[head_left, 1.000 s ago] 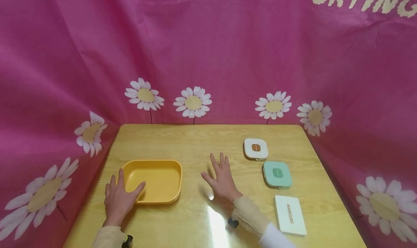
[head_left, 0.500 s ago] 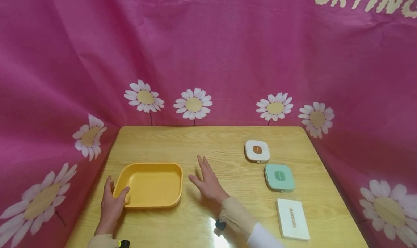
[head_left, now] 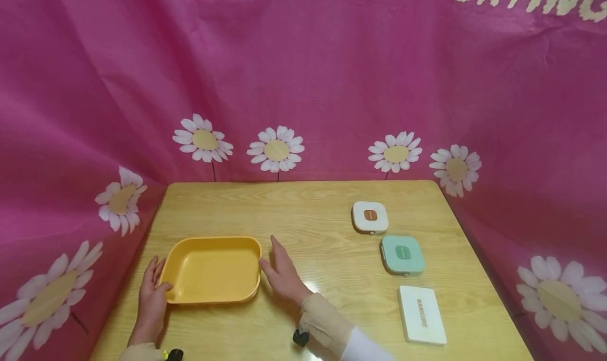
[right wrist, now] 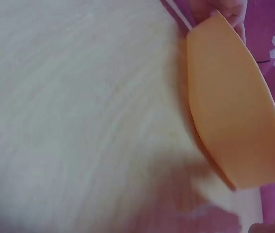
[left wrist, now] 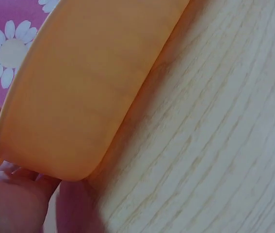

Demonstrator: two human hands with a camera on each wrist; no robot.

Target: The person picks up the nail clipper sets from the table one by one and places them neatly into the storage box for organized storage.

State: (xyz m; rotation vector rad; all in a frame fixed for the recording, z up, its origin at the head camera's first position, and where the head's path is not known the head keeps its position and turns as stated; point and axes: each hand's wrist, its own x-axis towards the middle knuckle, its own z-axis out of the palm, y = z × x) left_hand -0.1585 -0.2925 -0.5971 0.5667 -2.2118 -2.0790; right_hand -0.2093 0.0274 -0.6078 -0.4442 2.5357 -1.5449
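1. Resting on the left part of the desk (head_left: 308, 208), a yellow tray (head_left: 213, 271) is flanked by the left-hand grip (head_left: 150, 304) and the right-hand grip (head_left: 285, 277).
2. By the left-hand grip the yellow tray is pinched close to its near left corner, the thumb being laid at the rim and the fingers curled against the outside.
3. In the right-hand grip, thumb and fingers are spread apart just beside the tray's right wall; whether the rim is touched cannot be told.
4. Well to the right, a white case (head_left: 370, 217) is set farthest back, a green case (head_left: 402, 254) nearer, and a white box (head_left: 422, 314) marked "MANICURE" nearest.
5. The desk is surrounded behind and at both sides by pink cloth (head_left: 308, 60) printed with daisies (head_left: 276, 150).
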